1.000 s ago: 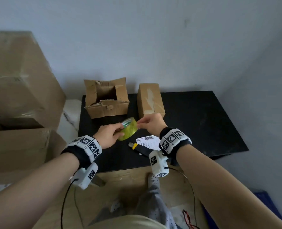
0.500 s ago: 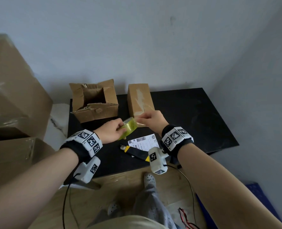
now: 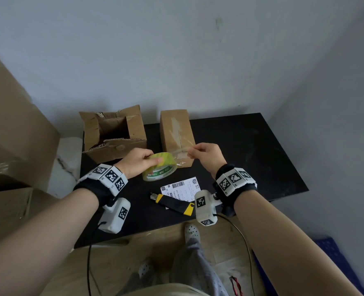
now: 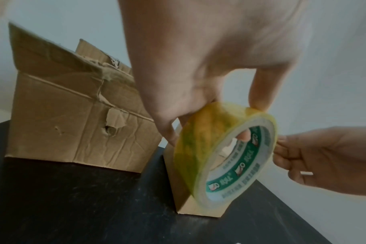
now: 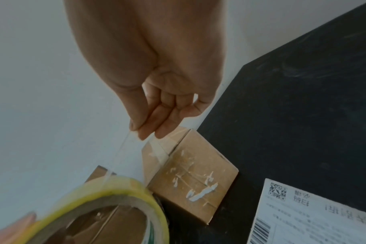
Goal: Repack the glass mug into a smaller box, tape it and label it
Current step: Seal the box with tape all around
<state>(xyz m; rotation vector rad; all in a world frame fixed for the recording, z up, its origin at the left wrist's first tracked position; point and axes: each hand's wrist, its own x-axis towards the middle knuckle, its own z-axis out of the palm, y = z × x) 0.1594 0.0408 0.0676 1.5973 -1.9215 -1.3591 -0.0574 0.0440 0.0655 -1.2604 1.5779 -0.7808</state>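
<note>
My left hand (image 3: pixel 139 160) grips a roll of clear yellowish tape (image 3: pixel 159 169) (image 4: pixel 226 155) above the black table (image 3: pixel 251 150). My right hand (image 3: pixel 202 153) (image 5: pixel 148 132) pinches the free end of the tape, and a clear strip (image 5: pixel 125 156) stretches from it back to the roll (image 5: pixel 107 213). Just behind both hands lies the small closed cardboard box (image 3: pixel 176 133) (image 5: pixel 190 180) with old tape marks on it. The larger box (image 3: pixel 112 133) (image 4: pixel 73 115) stands open to its left. The glass mug is not visible.
A white shipping label (image 3: pixel 180 190) (image 5: pixel 316 214) and a black-and-yellow utility knife (image 3: pixel 172 205) lie on the table near its front edge. Large cardboard boxes (image 3: pixel 12 133) are stacked at the left. A wall stands close behind the table.
My hands have drawn apart: the right hand has pulled a length of tape off the roll to the right. The roll has tipped flatter in my left hand.
</note>
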